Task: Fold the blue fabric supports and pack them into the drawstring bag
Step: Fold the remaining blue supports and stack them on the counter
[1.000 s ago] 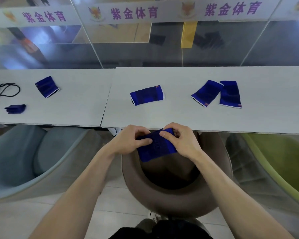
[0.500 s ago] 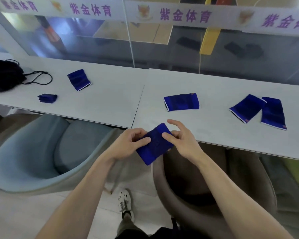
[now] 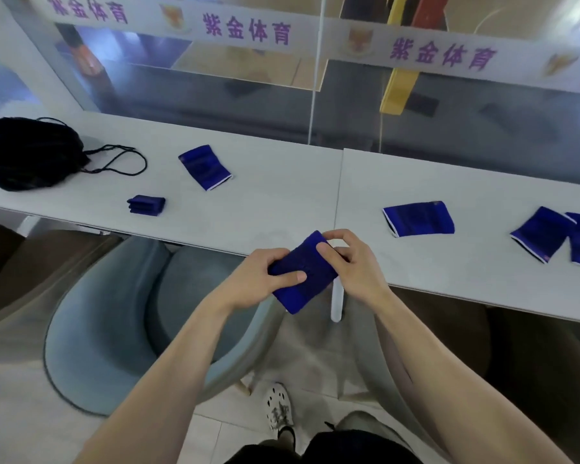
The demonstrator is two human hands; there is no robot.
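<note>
Fingers (image 3: 290, 277) on left hand (image 3: 258, 274) and right hand (image 3: 357, 266) are pinching one blue support (image 3: 312, 286) at the table (image 3: 282, 209) edge, long axis near-to-far. Drawstring bag (image 3: 31, 155) sits way far left, left hand's closer.

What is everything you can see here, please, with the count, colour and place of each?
Black drawstring fabric bag: one, black, table's far left.
Folded blue fabric support: one, blue, right of the bag.
Flat blue fabric supports: four, blue with white edging, on the tables; one left-centre, one right of the seam, two at far right.
Held blue fabric support: one, blue, over the front edge.
White tables: two, white, butted side by side.
Grey-blue padded chair: one, left of the hands.
White banner with purple characters: one, on the glass behind.
White shoe: one, floor below.
Left hand: grips the held support.
Right hand: pinches its upper end.
</note>
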